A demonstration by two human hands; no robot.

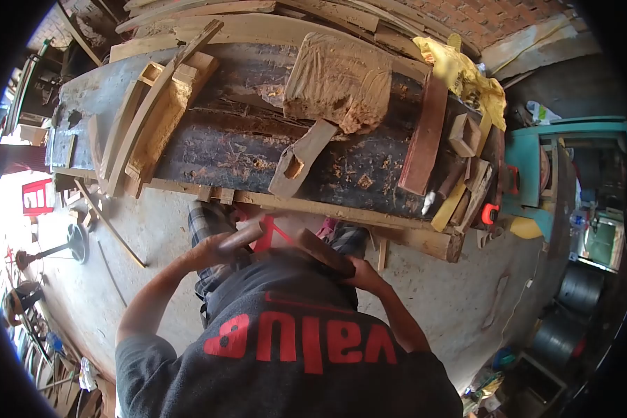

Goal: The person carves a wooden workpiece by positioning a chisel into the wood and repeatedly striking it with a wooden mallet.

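My left hand (pixel 212 252) is closed around a short, rounded wooden handle (pixel 242 237) in front of my lap; any far end of it is hidden. My right hand (pixel 364 276) grips a thick, dark brown wooden club (pixel 324 252), angled up and inward. Both held pieces are slightly blurred and sit apart from each other. Beyond them, on the dark, worn workbench (pixel 216 150), lies a wood piece with a cut mortise (pixel 296 164). A broad rough wood block (pixel 338 80) rests behind it.
Long wood strips (pixel 153 115) lie on the bench's left. At its right are a reddish board (pixel 425 136), a yellow cloth (pixel 467 76), wood offcuts (pixel 465 136) and an orange tape measure (pixel 490 213). A fan (pixel 75 242) stands at left, a teal frame (pixel 529 167) at right.
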